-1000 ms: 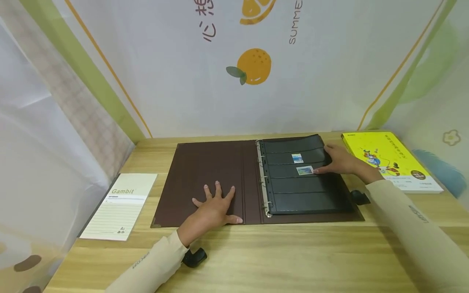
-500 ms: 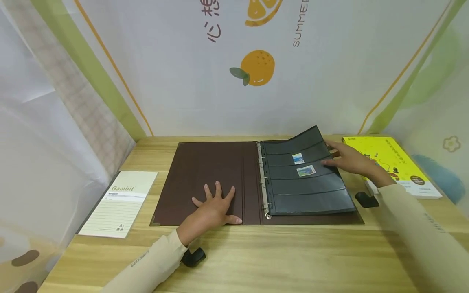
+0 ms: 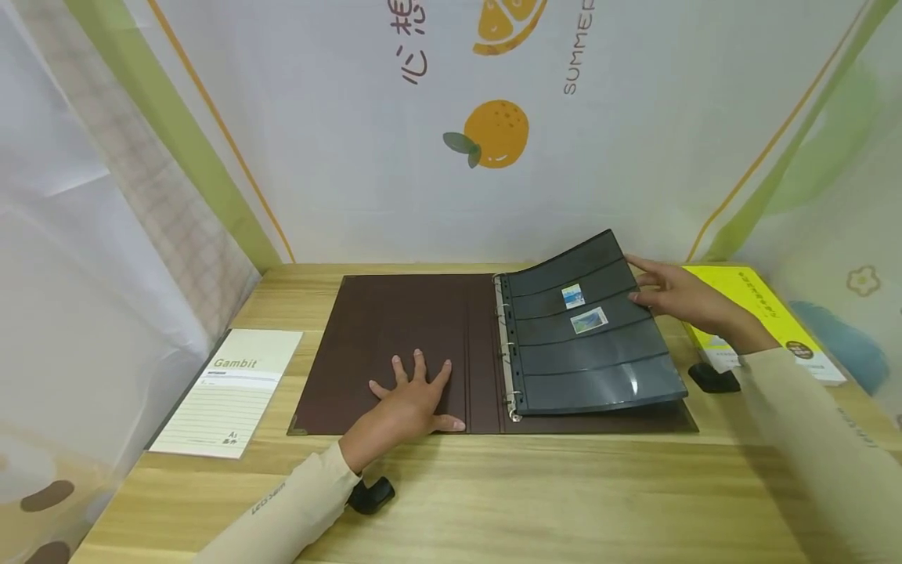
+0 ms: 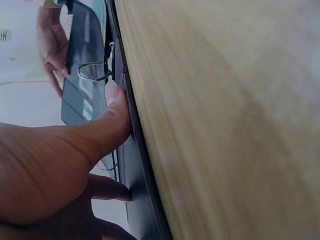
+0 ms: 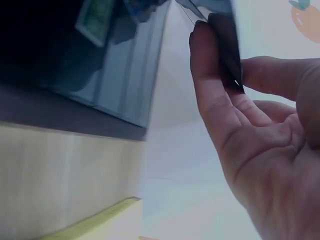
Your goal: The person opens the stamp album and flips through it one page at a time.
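Much of the scene is only partly readable. In the left wrist view the left hand [image 4: 55, 170] fills the lower left as a blur, and only the thumb and one fingertip show against the dark edge of the open brown leather ring binder [image 3: 409, 345]; the wooden table [image 3: 535, 493] is a tan smear there. The right wrist view is dim and tilted, so the two small stamps [image 3: 581, 309] in the page pockets appear as vague green and blue patches. The pages under the lifted sheet are hidden by it, and the yellow paperback book [image 3: 775, 313] is partly covered by the right forearm. Print on the stamps is too small to read.

The left hand [image 3: 412, 395] lies flat with fingers spread on the binder's inside left cover, pressing it to the table. The right hand [image 3: 680, 298] holds the outer edge of the black plastic pocket page [image 3: 585, 337]: the right wrist view shows the thumb on one face and a finger on the other, pinching the sheet's rim, other fingers loosely extended. The page is raised at its far right edge and curves up from the metal rings [image 3: 506, 352], its near corner just above the binder's right side.

A cream lined notepad [image 3: 229, 392] lies at the table's left edge, well apart from the binder.
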Action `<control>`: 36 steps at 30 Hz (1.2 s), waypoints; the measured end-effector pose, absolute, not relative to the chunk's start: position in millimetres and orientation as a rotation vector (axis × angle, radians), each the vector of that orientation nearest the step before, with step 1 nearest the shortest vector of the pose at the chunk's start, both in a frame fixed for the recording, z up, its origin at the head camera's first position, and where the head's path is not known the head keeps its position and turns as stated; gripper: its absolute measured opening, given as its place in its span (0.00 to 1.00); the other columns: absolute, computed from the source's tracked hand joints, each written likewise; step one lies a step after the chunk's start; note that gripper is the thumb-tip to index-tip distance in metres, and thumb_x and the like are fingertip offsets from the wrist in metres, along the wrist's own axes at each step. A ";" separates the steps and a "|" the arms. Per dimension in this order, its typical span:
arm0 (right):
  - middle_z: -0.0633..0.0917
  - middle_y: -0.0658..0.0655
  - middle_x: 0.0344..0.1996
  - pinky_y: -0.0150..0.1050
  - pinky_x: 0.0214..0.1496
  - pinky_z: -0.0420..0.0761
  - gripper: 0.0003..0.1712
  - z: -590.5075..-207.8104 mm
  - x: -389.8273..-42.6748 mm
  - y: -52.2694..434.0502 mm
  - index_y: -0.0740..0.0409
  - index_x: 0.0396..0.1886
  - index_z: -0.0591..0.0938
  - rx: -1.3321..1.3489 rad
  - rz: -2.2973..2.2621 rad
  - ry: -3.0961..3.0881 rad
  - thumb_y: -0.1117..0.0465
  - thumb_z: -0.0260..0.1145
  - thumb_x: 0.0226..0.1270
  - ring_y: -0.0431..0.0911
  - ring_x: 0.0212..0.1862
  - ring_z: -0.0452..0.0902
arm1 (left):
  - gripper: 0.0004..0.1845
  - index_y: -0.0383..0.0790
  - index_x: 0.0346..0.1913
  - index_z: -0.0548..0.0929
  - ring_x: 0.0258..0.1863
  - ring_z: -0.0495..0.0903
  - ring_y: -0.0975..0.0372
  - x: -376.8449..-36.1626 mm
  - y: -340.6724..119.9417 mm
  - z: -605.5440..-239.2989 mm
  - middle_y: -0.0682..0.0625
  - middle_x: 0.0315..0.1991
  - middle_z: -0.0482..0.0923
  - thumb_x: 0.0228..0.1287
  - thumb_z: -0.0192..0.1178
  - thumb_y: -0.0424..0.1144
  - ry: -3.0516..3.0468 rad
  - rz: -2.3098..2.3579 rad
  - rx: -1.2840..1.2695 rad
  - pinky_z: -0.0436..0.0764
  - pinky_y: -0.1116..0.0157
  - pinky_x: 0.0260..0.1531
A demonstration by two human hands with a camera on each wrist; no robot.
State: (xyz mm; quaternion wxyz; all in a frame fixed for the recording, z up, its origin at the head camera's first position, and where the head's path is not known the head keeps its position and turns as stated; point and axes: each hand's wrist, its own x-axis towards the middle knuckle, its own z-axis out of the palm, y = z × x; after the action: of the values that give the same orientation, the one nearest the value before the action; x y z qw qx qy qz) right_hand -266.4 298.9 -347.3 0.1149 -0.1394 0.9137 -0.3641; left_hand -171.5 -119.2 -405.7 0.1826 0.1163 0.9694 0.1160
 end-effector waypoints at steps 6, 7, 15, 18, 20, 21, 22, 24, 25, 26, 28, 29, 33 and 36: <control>0.64 0.76 0.73 0.47 0.58 0.84 0.43 -311.7 -269.6 283.0 0.50 0.84 0.45 -0.391 -1.033 2.700 0.56 0.57 0.79 0.66 0.69 0.71 | 0.52 0.51 0.81 0.55 0.78 0.37 0.28 -170.8 -120.6 -404.7 0.31 0.81 0.40 0.58 0.67 0.63 2.735 0.340 0.329 0.46 0.19 0.62; 0.65 0.76 0.72 0.47 0.58 0.84 0.43 -305.2 -270.1 279.1 0.50 0.84 0.46 -0.395 -1.017 2.711 0.56 0.57 0.79 0.66 0.68 0.71 | 0.52 0.51 0.82 0.54 0.78 0.37 0.28 -170.6 -121.3 -404.2 0.31 0.81 0.40 0.58 0.66 0.63 2.734 0.340 0.327 0.46 0.19 0.62; 0.70 0.77 0.68 0.51 0.55 0.84 0.40 -262.1 -277.0 241.9 0.57 0.83 0.50 -0.463 -0.905 2.764 0.58 0.57 0.79 0.66 0.64 0.75 | 0.52 0.51 0.81 0.55 0.78 0.38 0.28 -169.2 -124.3 -403.4 0.31 0.81 0.41 0.59 0.65 0.64 2.741 0.309 0.345 0.48 0.19 0.62; 0.69 0.77 0.69 0.55 0.58 0.82 0.39 -247.9 -279.1 224.8 0.58 0.82 0.50 -0.453 -0.867 2.781 0.59 0.56 0.79 0.67 0.64 0.76 | 0.52 0.51 0.81 0.55 0.78 0.40 0.28 -168.3 -123.9 -403.1 0.31 0.81 0.42 0.59 0.65 0.65 2.744 0.294 0.363 0.50 0.19 0.61; 0.70 0.77 0.69 0.56 0.59 0.82 0.39 -239.1 -280.8 212.7 0.58 0.82 0.51 -0.449 -0.844 2.794 0.59 0.55 0.79 0.67 0.63 0.76 | 0.52 0.52 0.81 0.55 0.78 0.40 0.28 -167.8 -123.8 -402.9 0.31 0.81 0.42 0.59 0.64 0.65 2.745 0.282 0.366 0.51 0.19 0.61; 0.70 0.77 0.69 0.57 0.59 0.81 0.39 -234.7 -281.4 207.1 0.58 0.82 0.51 -0.448 -0.839 2.794 0.59 0.55 0.79 0.67 0.63 0.76 | 0.52 0.52 0.81 0.54 0.78 0.40 0.29 -167.6 -123.9 -402.9 0.31 0.81 0.42 0.60 0.64 0.66 2.744 0.274 0.365 0.51 0.20 0.61; 0.71 0.77 0.68 0.56 0.59 0.82 0.38 -231.0 -282.8 201.2 0.58 0.82 0.52 -0.449 -0.836 2.793 0.59 0.55 0.79 0.66 0.63 0.77 | 0.52 0.52 0.82 0.54 0.78 0.40 0.29 -167.8 -124.2 -403.1 0.32 0.81 0.42 0.60 0.63 0.66 2.739 0.266 0.364 0.51 0.20 0.62; 0.72 0.76 0.68 0.54 0.56 0.84 0.38 -223.7 -285.0 190.7 0.59 0.82 0.53 -0.452 -0.828 2.791 0.60 0.56 0.78 0.65 0.62 0.77 | 0.52 0.53 0.82 0.53 0.78 0.40 0.29 -168.3 -124.7 -403.4 0.32 0.81 0.41 0.60 0.62 0.67 2.731 0.247 0.365 0.52 0.20 0.62; 0.72 0.76 0.68 0.52 0.55 0.85 0.38 -220.2 -285.9 186.0 0.60 0.81 0.54 -0.452 -0.824 2.789 0.61 0.56 0.78 0.64 0.62 0.78 | 0.52 0.53 0.82 0.53 0.78 0.40 0.30 -168.6 -124.7 -403.5 0.33 0.81 0.41 0.60 0.62 0.68 2.728 0.235 0.368 0.52 0.20 0.62; 0.72 0.76 0.68 0.51 0.53 0.86 0.38 -217.0 -286.7 181.7 0.61 0.81 0.54 -0.453 -0.823 2.784 0.61 0.56 0.78 0.64 0.62 0.78 | 0.52 0.54 0.82 0.52 0.78 0.40 0.30 -168.8 -124.7 -403.5 0.33 0.81 0.41 0.60 0.61 0.68 2.727 0.225 0.370 0.53 0.20 0.62; 0.73 0.75 0.68 0.48 0.50 0.87 0.38 -211.4 -287.9 173.1 0.62 0.81 0.55 -0.459 -0.821 2.778 0.62 0.57 0.77 0.62 0.60 0.79 | 0.52 0.54 0.82 0.52 0.78 0.40 0.30 -169.3 -124.6 -403.5 0.33 0.82 0.41 0.60 0.60 0.69 2.725 0.201 0.374 0.54 0.21 0.62; 0.73 0.75 0.68 0.47 0.50 0.87 0.38 -209.0 -288.2 168.6 0.63 0.80 0.55 -0.463 -0.817 2.776 0.63 0.57 0.77 0.61 0.60 0.80 | 0.52 0.55 0.82 0.51 0.78 0.40 0.30 -169.4 -124.6 -403.6 0.33 0.82 0.41 0.60 0.60 0.69 2.727 0.189 0.373 0.54 0.21 0.62; 0.74 0.74 0.67 0.45 0.48 0.87 0.38 -202.0 -289.0 152.9 0.64 0.80 0.55 -0.483 -0.801 2.755 0.63 0.58 0.76 0.59 0.58 0.81 | 0.52 0.55 0.82 0.52 0.78 0.42 0.31 -169.5 -125.6 -403.6 0.34 0.82 0.43 0.59 0.60 0.70 2.741 0.156 0.377 0.56 0.22 0.62; 0.74 0.74 0.67 0.42 0.45 0.88 0.38 -197.9 -290.5 141.8 0.64 0.80 0.56 -0.497 -0.791 2.747 0.63 0.59 0.76 0.55 0.54 0.83 | 0.53 0.55 0.82 0.52 0.78 0.42 0.30 -170.3 -127.4 -403.6 0.34 0.81 0.43 0.59 0.60 0.70 2.750 0.144 0.383 0.57 0.22 0.62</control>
State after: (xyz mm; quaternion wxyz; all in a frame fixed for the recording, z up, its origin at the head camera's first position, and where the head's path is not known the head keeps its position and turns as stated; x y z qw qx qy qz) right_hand -290.5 141.8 -197.9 0.1195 -0.1701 0.9399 -0.2707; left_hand -170.3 -127.4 -403.6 0.1799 0.1356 0.9730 0.0511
